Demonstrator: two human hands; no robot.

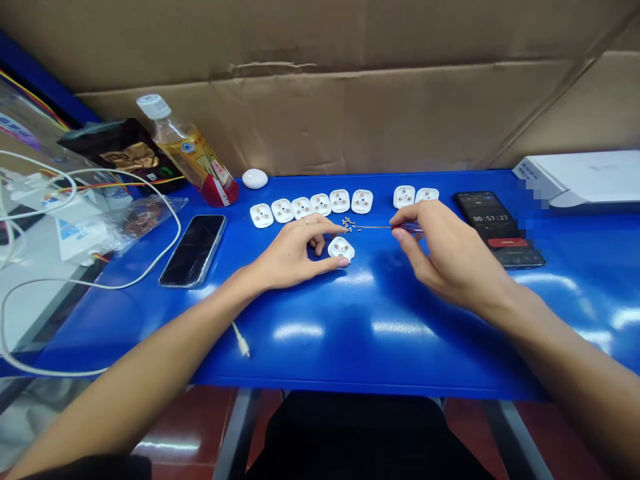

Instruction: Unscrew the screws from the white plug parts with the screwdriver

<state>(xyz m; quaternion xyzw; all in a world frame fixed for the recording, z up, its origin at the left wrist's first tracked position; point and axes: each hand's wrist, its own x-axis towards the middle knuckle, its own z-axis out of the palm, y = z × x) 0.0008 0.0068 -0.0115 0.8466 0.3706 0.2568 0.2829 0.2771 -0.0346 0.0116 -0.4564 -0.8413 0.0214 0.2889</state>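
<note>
Near edge of blue table [320, 360]: white cable plug [243, 342], L of ctr. Beyond it, L hand [293, 252]: thumb & index spread, thumb tip on near edge of white shell [341, 247], index tip past shell's far side, next to screw pile [347, 223]; other fingers curled. Shell lies approx. ctr, metal contacts facing up; L hand is nearer to it than R. R hand [445, 247]: thumb & index pinch handle of screwdriver [380, 227]; other fingers mostly hidden. Screwdriver long axis runs L–R, roughly parallel to table edge, tip pointing L. Pile lies L of R-hand fingertips, in line w/ shaft, at or just beside tip (contact: cannot tell), just beyond shell. Flanking: L phone [195, 251], screen dark; R phone [497, 229], reads 00:57:27. Behind: row of six shells [321, 203], gap, two more shells [404, 197], second partly behind R hand. Rear: egg-shaped item [255, 178], drink bottle [197, 160], cardboard wall [350, 120].
</note>
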